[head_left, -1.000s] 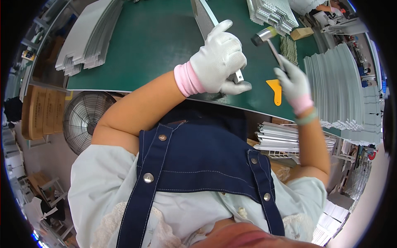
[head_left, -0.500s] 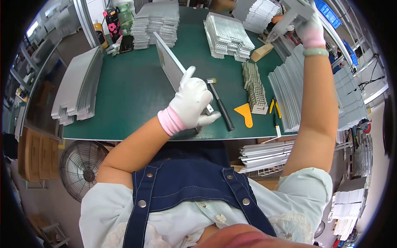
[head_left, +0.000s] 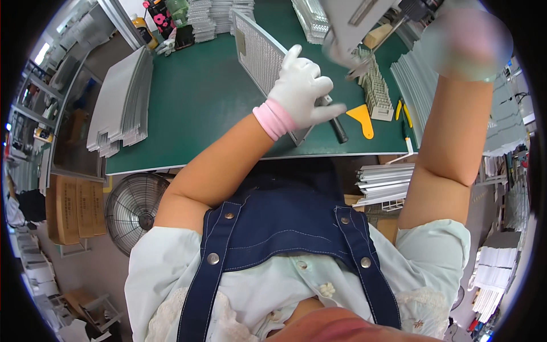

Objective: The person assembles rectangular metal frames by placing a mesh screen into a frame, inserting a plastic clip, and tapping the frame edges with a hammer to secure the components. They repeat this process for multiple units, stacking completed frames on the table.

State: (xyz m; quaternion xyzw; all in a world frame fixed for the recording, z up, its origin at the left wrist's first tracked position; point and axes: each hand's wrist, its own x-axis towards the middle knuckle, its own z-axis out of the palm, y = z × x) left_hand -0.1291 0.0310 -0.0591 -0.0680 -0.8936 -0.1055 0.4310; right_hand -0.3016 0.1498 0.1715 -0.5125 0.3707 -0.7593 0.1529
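Note:
My left hand, in a white glove with a pink cuff, is closed around the near edge of a grey framed mesh panel. The panel stands tilted on its edge on the green table. Beside that hand, a hammer's black handle shows; its head is hidden. My right hand is raised at the upper right, too blurred for its fingers to be made out. Close to it hangs a grey-white tool with a dark part and a metal rod, over a row of small beige pieces.
A yellow scraper and yellow-handled pliers lie near the front edge. Stacked panels stand at left, with more panels at right. A wooden block lies behind. A fan stands below the table's left side.
The grey-white tool has come down and left over the table, and my right hand has shifted rightward in the picture. The whole view has shifted too. My left hand keeps hold of the panel.

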